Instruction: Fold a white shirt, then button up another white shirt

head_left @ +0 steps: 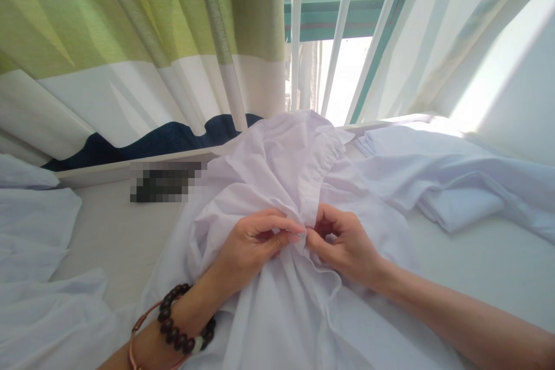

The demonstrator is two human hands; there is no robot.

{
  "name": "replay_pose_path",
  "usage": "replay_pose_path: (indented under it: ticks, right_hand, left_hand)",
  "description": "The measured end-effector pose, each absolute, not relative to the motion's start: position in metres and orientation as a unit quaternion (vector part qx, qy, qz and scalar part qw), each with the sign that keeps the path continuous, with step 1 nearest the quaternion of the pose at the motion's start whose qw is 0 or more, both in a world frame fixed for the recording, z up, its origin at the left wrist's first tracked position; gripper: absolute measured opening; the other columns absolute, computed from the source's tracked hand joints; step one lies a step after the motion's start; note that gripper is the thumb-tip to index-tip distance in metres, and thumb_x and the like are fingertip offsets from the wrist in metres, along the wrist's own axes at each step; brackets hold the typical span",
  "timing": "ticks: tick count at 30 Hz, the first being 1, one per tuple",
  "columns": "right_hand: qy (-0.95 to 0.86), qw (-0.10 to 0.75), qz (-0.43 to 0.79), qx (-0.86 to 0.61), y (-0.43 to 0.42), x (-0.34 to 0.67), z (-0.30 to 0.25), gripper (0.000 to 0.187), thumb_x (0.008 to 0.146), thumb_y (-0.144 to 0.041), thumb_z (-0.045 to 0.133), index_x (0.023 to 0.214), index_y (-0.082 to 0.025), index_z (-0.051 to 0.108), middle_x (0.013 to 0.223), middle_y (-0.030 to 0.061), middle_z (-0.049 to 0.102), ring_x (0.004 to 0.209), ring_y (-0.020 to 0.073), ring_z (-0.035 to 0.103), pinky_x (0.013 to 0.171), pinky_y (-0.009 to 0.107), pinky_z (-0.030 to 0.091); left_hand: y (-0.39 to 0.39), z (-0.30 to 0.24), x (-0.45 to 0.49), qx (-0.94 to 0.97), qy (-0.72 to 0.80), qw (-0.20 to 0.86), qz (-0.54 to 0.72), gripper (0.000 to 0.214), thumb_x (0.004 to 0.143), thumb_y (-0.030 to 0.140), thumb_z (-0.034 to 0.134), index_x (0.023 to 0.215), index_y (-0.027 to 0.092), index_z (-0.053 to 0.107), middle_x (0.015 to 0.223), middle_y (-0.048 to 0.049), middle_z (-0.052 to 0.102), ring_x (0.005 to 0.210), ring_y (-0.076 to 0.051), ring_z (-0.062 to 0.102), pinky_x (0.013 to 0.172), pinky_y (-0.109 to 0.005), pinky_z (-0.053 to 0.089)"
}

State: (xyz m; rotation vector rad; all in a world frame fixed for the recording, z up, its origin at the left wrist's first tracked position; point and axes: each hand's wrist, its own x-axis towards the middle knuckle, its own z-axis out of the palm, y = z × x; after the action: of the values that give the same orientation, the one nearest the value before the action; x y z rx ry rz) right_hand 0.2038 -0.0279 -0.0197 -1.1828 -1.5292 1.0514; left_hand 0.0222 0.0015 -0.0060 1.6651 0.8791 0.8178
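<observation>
A white garment (264, 185) with a gathered, elastic-looking band (323, 170) lies bunched in front of me, its folds spreading down to the bottom of the view. My left hand (260, 240) pinches the cloth edge between thumb and fingers at the lower end of the band. Right beside it, my right hand (342, 240) also grips the cloth, thumb and fingers pressed together. The two sets of fingertips nearly meet. Whether anything small, such as a button, is between them is hidden. A dark beaded bracelet (173, 324) and a copper-coloured bangle circle my left wrist.
More white cloth lies at the left (34, 237), and a folded white piece (462, 205) lies at the right on the pale surface (451, 254). A pixelated dark object (167, 182) rests near the back edge. Green-and-white curtains (143, 40) and white window bars (338, 34) stand behind.
</observation>
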Motion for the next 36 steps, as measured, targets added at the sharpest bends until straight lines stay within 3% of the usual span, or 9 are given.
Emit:
replay_pose_path:
  ticks: [7, 13, 18, 22, 27, 36]
  right_hand:
    - [-0.589, 0.502, 0.416, -0.477, -0.028, 0.2032, -0.0204, 0.014, 0.078, -0.024, 0.056, 0.072, -0.022, 0.044, 0.055, -0.0072, 0.042, 0.044, 0.0071, 0.04, 0.038, 0.019, 0.03]
    - [-0.609, 0.453, 0.432, -0.487, -0.0289, 0.2036, -0.0227, 0.01, 0.077, -0.022, 0.058, 0.073, -0.02, 0.049, 0.056, -0.0056, 0.048, 0.048, 0.0076, 0.041, 0.044, 0.02, 0.033]
    - [-0.582, 0.471, 0.434, -0.501, -0.0268, 0.2033, -0.0226, 0.012, 0.076, -0.023, 0.058, 0.071, -0.02, 0.047, 0.056, -0.0053, 0.048, 0.049, 0.008, 0.043, 0.044, 0.021, 0.033]
    - [-0.584, 0.479, 0.41, -0.511, -0.0265, 0.2021, -0.0234, 0.016, 0.073, -0.021, 0.058, 0.068, -0.021, 0.043, 0.054, -0.007, 0.044, 0.047, 0.0071, 0.039, 0.042, 0.02, 0.031]
    - [-0.588, 0.487, 0.409, -0.5, -0.0271, 0.2019, -0.0248, 0.013, 0.074, -0.02, 0.057, 0.071, -0.021, 0.044, 0.059, -0.006, 0.047, 0.05, 0.0081, 0.044, 0.046, 0.021, 0.036]
    - [-0.625, 0.444, 0.448, -0.46, -0.0278, 0.2052, -0.0223, 0.009, 0.081, -0.024, 0.055, 0.078, -0.021, 0.048, 0.059, -0.0054, 0.049, 0.047, 0.0083, 0.043, 0.045, 0.022, 0.034]
  left_hand:
    - [-0.001, -0.0032, 0.0255, 0.712, 0.429, 0.439, 0.341, 0.012, 0.082, 0.028, 0.066, 0.091, 0.023, 0.073, 0.091, -0.0014, 0.068, 0.071, -0.013, 0.06, 0.059, -0.02, 0.048]
    - [0.0017, -0.0062, 0.0232, 0.677, 0.414, 0.498, 0.349, 0.011, 0.079, 0.027, 0.068, 0.086, 0.02, 0.072, 0.087, -0.0004, 0.068, 0.055, -0.008, 0.054, 0.053, -0.019, 0.047]
    - [0.0027, -0.0061, 0.0223, 0.667, 0.384, 0.526, 0.362, 0.009, 0.079, 0.026, 0.069, 0.085, 0.021, 0.073, 0.083, 0.0009, 0.067, 0.053, -0.007, 0.052, 0.052, -0.018, 0.046]
    - [0.0001, -0.0039, 0.0234, 0.722, 0.366, 0.476, 0.344, 0.009, 0.082, 0.025, 0.067, 0.086, 0.022, 0.074, 0.085, -0.0002, 0.068, 0.068, -0.011, 0.059, 0.062, -0.02, 0.048]
    - [-0.0016, -0.0025, 0.0254, 0.752, 0.396, 0.416, 0.324, 0.012, 0.083, 0.027, 0.065, 0.09, 0.021, 0.072, 0.088, -0.0017, 0.07, 0.077, -0.015, 0.063, 0.067, -0.023, 0.049]
    - [-0.0006, -0.0053, 0.0231, 0.679, 0.413, 0.51, 0.329, 0.008, 0.079, 0.025, 0.069, 0.086, 0.021, 0.07, 0.082, 0.0028, 0.069, 0.056, -0.008, 0.056, 0.057, -0.018, 0.048]
